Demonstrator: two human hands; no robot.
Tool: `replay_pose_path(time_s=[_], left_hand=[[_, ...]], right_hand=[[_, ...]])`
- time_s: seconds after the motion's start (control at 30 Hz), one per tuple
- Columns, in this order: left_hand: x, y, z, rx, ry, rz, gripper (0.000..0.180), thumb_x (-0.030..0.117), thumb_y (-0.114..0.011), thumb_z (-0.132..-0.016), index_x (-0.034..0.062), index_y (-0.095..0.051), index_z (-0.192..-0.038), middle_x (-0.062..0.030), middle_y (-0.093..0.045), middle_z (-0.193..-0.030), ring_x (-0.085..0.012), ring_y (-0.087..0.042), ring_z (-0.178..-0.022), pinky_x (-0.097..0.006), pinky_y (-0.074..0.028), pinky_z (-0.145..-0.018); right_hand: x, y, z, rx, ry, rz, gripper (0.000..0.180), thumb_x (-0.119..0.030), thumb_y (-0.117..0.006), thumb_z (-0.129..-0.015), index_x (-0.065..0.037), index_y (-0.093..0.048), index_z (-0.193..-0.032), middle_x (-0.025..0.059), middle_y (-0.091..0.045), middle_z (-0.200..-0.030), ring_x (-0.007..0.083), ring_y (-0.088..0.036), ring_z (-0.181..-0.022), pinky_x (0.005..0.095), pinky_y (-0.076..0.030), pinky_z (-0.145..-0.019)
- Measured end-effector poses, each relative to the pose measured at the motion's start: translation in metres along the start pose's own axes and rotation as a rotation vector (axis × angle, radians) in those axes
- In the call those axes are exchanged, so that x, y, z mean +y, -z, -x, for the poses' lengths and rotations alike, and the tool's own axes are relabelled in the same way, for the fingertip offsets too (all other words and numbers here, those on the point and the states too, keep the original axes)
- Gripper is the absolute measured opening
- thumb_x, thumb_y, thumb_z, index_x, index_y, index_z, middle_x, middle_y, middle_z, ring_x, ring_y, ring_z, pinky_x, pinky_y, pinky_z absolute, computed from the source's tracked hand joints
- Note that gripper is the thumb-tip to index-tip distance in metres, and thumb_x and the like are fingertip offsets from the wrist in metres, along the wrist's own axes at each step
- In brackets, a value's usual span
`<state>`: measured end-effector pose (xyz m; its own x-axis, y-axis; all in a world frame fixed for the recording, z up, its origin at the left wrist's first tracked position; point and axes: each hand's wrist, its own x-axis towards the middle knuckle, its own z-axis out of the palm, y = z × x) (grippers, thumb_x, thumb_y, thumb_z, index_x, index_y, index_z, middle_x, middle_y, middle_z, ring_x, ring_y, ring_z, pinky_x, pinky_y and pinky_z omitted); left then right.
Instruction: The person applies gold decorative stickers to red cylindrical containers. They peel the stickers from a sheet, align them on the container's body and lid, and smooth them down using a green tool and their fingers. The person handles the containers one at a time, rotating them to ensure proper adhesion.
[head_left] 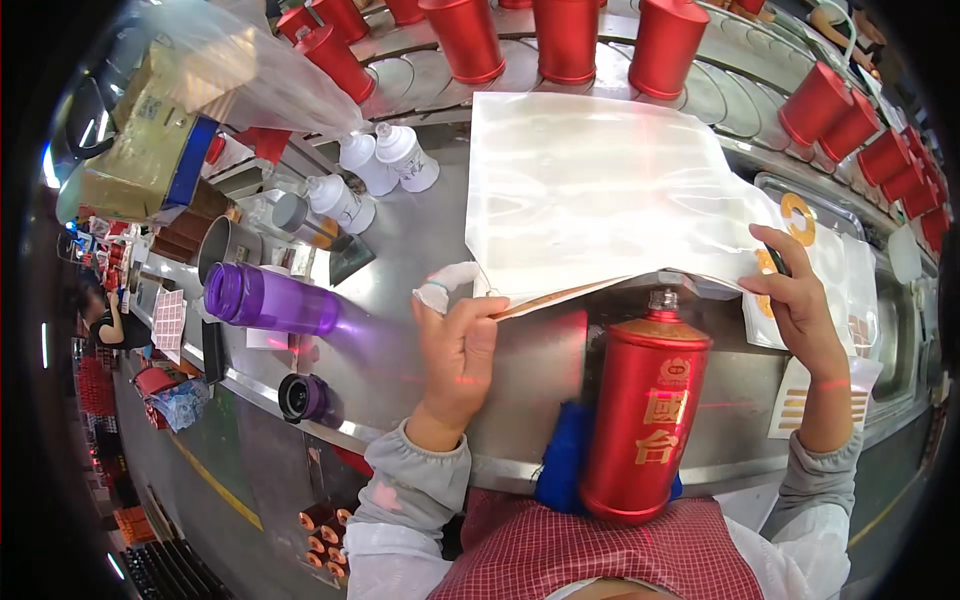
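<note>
A stack of glossy white sheets (600, 190) is raised in front of me. My left hand (455, 350) pinches its near left corner between thumb and fingers, and one finger wears a white wrapping. At the near right corner my right hand (797, 300) is closed on the stack, with a short dark stick-like object (777, 260) also between its fingers. Just below the sheets, a red bottle (645, 420) with gold characters and a bare clear neck leans against a blue cloth (562, 455) at the table edge. Neither hand touches the bottle.
Red bottles (567, 40) line the curved conveyor at the back. White bottles (405, 158), a purple bottle (270, 300) and its dark cap (302, 398) stand to the left. Sheets with gold pieces (797, 220) lie right, by a metal basin (900, 335).
</note>
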<state>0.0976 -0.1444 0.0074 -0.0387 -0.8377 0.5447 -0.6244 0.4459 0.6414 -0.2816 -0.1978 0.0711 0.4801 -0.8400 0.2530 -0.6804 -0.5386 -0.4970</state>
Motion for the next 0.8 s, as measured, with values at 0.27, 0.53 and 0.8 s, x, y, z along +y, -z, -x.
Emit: replay_pose_path(time_s=[0.27,0.53,0.8], left_hand=[[-0.008,-0.016,-0.01,-0.007,0.83,0.983,0.042,0.016,-0.057,-0.089,-0.0029,-0.045,-0.125,-0.0116,-0.058,-0.114,-0.0163,-0.056,-0.104,-0.028,-0.044,-0.089],[-0.012,-0.025,-0.006,0.052,0.882,1.068,0.038,0.007,-0.057,-0.084,-0.0059,-0.046,-0.118,-0.0133,-0.058,-0.109,-0.0189,-0.059,-0.1,-0.032,-0.046,-0.09],[-0.016,-0.028,-0.005,0.061,0.863,1.143,0.034,0.006,-0.058,-0.082,-0.0042,-0.047,-0.113,-0.0134,-0.06,-0.104,-0.0169,-0.058,-0.097,-0.03,-0.045,-0.089]], right_hand=[[-0.015,0.016,-0.05,-0.07,0.17,0.162,0.041,0.017,-0.053,-0.069,-0.005,-0.064,-0.101,0.0176,-0.052,-0.13,0.0379,-0.049,-0.121,0.0398,-0.042,-0.099],[-0.117,-0.088,-0.192,-0.376,0.717,0.294,0.046,0.008,-0.055,-0.076,-0.013,-0.065,-0.116,0.0135,-0.05,-0.132,0.0321,-0.048,-0.122,0.0415,-0.048,-0.09],[-0.122,-0.129,-0.234,-0.522,0.684,0.352,0.02,0.002,-0.061,-0.074,-0.006,-0.068,-0.091,0.0114,-0.054,-0.124,0.0282,-0.052,-0.117,0.0385,-0.051,-0.083]])
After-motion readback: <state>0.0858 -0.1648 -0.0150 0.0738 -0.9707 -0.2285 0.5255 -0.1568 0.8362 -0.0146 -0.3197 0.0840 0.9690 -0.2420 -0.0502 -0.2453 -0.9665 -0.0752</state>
